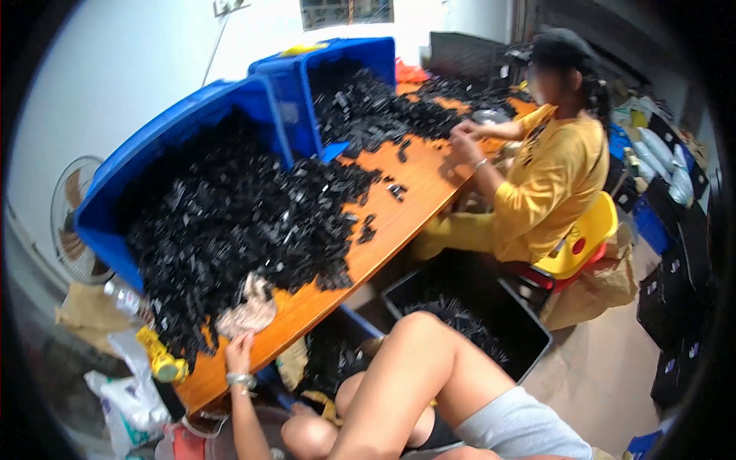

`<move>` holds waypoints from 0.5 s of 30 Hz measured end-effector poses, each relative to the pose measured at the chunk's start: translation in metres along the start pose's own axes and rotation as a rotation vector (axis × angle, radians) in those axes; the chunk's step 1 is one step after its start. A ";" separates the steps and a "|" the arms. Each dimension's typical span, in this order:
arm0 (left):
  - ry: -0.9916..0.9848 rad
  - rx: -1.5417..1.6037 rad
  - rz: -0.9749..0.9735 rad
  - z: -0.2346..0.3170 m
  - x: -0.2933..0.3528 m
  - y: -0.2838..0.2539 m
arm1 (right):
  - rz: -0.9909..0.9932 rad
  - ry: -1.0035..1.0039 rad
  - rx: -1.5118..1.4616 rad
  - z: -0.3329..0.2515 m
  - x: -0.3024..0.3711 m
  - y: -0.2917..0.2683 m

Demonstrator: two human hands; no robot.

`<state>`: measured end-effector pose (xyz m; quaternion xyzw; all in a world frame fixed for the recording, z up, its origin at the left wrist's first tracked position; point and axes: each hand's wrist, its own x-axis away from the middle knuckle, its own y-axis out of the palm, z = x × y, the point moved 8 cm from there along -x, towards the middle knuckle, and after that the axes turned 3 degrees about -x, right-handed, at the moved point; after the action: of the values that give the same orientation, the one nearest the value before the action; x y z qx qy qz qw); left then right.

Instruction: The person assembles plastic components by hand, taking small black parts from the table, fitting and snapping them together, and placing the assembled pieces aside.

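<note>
At the near edge of the orange-brown table, my left hand has its fingers pinched at the lower edge of a crumpled pinkish-beige cloth. A bracelet is on that wrist. The cloth lies against a large heap of small black plastic pieces, which spills out of a tipped blue bin onto the tabletop. My right hand does not show; only a sliver of skin appears at the bottom edge by my grey shorts.
A second tipped blue bin stands behind. A person in yellow sits at the table's right side, hands raised together. Below is a black crate of pieces. A yellow tape dispenser-like object, bottle and fan are left.
</note>
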<state>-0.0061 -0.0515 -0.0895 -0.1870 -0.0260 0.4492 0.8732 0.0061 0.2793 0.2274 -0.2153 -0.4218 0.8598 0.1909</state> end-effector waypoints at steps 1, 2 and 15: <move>-0.041 -0.055 -0.009 -0.001 0.005 -0.007 | -0.023 -0.006 -0.058 0.002 -0.001 -0.003; -0.024 -0.019 -0.023 0.000 0.000 0.002 | -0.041 -0.014 -0.116 0.004 -0.004 -0.009; -0.056 0.067 -0.040 0.003 -0.006 0.015 | 0.263 -0.006 -0.237 -0.001 -0.009 -0.042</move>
<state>-0.0224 -0.0475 -0.0918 -0.1445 -0.0394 0.4373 0.8867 0.0198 0.2992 0.2629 -0.2869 -0.4890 0.8223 0.0486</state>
